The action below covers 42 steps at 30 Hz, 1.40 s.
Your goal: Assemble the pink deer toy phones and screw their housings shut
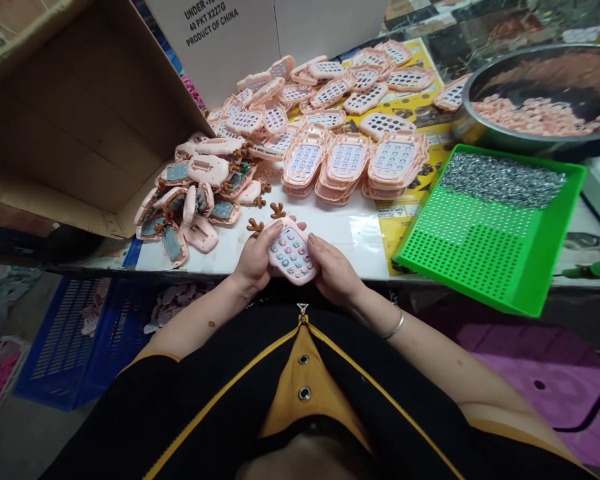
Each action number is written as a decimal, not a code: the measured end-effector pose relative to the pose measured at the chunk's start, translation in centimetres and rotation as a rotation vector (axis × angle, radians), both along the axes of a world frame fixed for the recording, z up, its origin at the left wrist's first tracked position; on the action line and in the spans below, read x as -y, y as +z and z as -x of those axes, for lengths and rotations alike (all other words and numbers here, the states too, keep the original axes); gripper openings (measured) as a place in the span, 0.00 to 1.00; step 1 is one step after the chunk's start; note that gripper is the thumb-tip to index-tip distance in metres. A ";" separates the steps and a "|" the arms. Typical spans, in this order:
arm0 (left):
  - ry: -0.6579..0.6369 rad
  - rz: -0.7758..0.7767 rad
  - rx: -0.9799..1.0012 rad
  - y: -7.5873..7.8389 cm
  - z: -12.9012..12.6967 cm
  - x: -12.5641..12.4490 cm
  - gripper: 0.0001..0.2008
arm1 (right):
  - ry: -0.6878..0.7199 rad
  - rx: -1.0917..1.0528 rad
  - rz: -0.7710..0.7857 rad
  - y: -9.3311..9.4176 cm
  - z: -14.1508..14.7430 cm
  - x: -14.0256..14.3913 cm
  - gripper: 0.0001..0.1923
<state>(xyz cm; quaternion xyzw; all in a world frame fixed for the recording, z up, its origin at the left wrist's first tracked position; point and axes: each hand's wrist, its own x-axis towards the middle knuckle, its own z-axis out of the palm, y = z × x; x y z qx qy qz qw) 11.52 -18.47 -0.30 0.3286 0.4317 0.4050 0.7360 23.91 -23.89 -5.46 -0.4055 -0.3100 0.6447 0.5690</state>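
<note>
Both hands hold one pink toy phone (292, 254) with coloured buttons and brown antlers, at the near edge of the table. My left hand (254, 260) grips its left side, thumb on the top edge. My right hand (336, 270) grips its right side. Just beyond lie a heap of pink back shells with circuit boards (195, 193) and stacks of pink front shells with keypads (347, 160).
A green perforated tray (485, 247) with small metal screws (500, 179) sits at the right. A steel bowl (485, 133) of pink parts stands behind it. A cardboard box (75, 113) lies open at left. A blue crate (65, 340) stands below the table.
</note>
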 end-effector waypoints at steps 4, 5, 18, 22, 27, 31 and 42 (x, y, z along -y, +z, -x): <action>0.168 0.007 0.042 0.3 -0.2 -0.2 0.09 | -0.113 0.722 -0.437 -0.5 0.0 0.2 0.51; 0.197 0.011 0.050 0.4 -0.3 -0.1 0.09 | -0.106 0.876 -0.529 -0.7 0.1 0.1 0.54; -0.487 -0.353 0.187 -0.4 3.5 0.0 0.26 | 0.316 0.534 -0.659 0.7 -2.2 2.7 0.28; -0.428 -0.284 0.144 -0.7 2.8 0.2 0.24 | 0.073 0.660 -0.666 0.9 -1.7 2.9 0.23; -0.281 -0.314 0.123 -0.9 2.2 0.5 0.22 | -0.299 1.051 -0.752 1.1 -0.6 2.7 0.20; -0.273 -0.320 0.102 -0.8 1.9 0.3 0.22 | -0.349 1.161 -0.737 0.8 -0.5 2.5 0.20; -0.326 -0.862 -0.273 -1.3 -1.4 0.6 0.23 | -0.367 0.645 -0.455 -2.9 -2.1 2.4 0.20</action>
